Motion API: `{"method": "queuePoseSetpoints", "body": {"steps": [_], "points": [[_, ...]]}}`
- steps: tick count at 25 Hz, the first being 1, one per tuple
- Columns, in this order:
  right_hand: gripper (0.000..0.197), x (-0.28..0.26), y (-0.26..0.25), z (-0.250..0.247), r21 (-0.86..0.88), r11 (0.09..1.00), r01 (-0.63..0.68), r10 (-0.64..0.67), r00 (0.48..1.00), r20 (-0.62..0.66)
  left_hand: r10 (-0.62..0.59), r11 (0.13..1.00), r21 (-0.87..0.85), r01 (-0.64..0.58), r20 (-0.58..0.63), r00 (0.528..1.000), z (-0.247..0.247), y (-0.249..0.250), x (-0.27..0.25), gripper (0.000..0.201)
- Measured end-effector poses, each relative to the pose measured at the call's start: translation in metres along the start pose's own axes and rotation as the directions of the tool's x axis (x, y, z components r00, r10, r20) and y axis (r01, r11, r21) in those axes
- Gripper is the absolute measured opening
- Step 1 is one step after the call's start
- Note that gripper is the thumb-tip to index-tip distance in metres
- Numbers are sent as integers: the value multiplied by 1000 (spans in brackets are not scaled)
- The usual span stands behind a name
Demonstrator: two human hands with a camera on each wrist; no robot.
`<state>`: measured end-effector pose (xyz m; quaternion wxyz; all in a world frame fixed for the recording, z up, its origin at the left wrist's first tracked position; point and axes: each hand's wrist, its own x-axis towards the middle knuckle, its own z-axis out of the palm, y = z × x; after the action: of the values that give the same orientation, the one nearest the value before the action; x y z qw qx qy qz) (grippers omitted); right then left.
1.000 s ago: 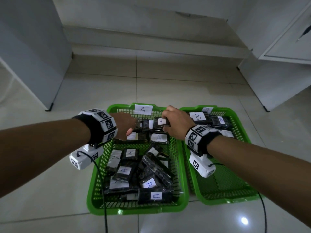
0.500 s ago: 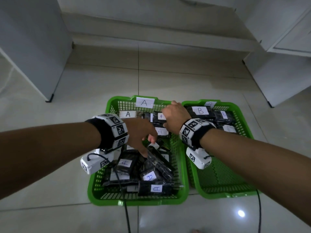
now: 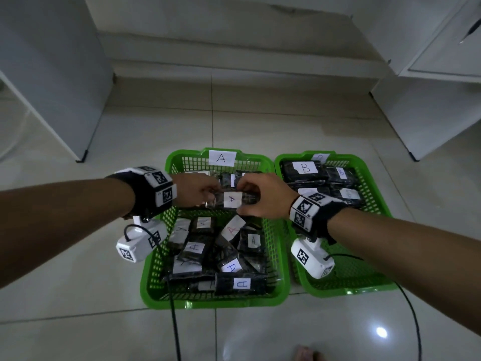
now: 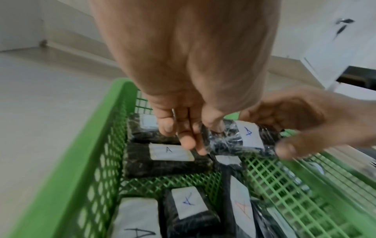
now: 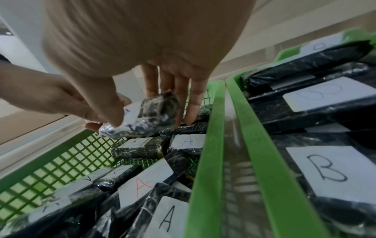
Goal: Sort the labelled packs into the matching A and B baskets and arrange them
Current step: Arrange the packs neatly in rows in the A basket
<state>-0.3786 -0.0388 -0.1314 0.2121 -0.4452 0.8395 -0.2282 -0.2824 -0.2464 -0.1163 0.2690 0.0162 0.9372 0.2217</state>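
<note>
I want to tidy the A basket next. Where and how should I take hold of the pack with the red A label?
Pinch the red-A pack by its two long edges, coming from above. It lies tilted atop the other packs in the A basket, so its edges are probably free; its lower end is buried.

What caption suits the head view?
Both hands, left and right, hold an A pack above the A basket.

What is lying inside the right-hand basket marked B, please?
Black wrapped packs with B labels fill the far half of the B basket; its near floor shows bare mesh. Lower packs are covered.
</note>
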Motion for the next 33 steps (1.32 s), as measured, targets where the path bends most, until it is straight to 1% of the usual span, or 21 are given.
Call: {"method": "queuePoseSetpoints", "body": {"steps": [1,3,5,7,9,11,14,17,19,22,24,27,29,30,31,33], "points": [[41,-1,-1,-1,-25,999,28,-28,1000,-1,-17,1000,-23,17,-24,1000,-3,-5,-3,25],[49,0,-5,-3,-105,993,55,-58,998,-25,-54,995,-93,48,-56,997,-6,-11,-7,30],[48,3,-9,-3,-182,981,63,-72,997,-42,-79,983,-171,66,-71,994,-8,-12,-11,30],[46,5,-13,-1,-227,972,64,-78,995,-55,-75,982,-181,55,-107,991,-12,-15,-15,35],[44,9,-17,1,-249,968,41,-61,995,-73,-31,998,-57,20,-203,979,-14,-22,-17,44],[44,13,-22,6,-318,948,32,-53,997,-57,18,994,109,14,-290,957,-15,-33,-16,48],[42,20,-29,15,-407,913,30,-27,1000,12,13,951,296,83,-310,951,-14,-46,-16,50],[38,31,-36,26,-387,922,27,-3,998,63,25,898,429,102,-279,960,-12,-51,-17,54],[40,38,-40,34,-350,936,31,-7,998,70,35,889,450,84,-249,968,-10,-53,-16,51],[41,47,-45,45,-328,944,44,-33,999,38,25,874,479,82,-212,977,-7,-54,-13,35],[37,50,-45,51,-342,939,41,-39,999,14,23,855,511,91,-214,977,-4,-54,-12,28],[36,48,-41,52,-356,933,50,-65,997,-32,12,846,522,111,-227,974,-3,-51,-8,26],[26,42,-38,50,-311,947,81,-103,993,-54,10,854,507,115,-239,971,-3,-46,-8,24],[21,38,-36,49,-261,960,104,-116,993,-29,24,864,493,104,-248,969,-3,-43,-10,24],[18,33,-35,47,-214,969,122,-120,992,25,56,876,477,75,-255,965,-3,-40,-13,23],[20,21,-34,43,-178,979,94,-62,982,178,147,910,413,-42,-225,963,1,-32,-18,19]]}}
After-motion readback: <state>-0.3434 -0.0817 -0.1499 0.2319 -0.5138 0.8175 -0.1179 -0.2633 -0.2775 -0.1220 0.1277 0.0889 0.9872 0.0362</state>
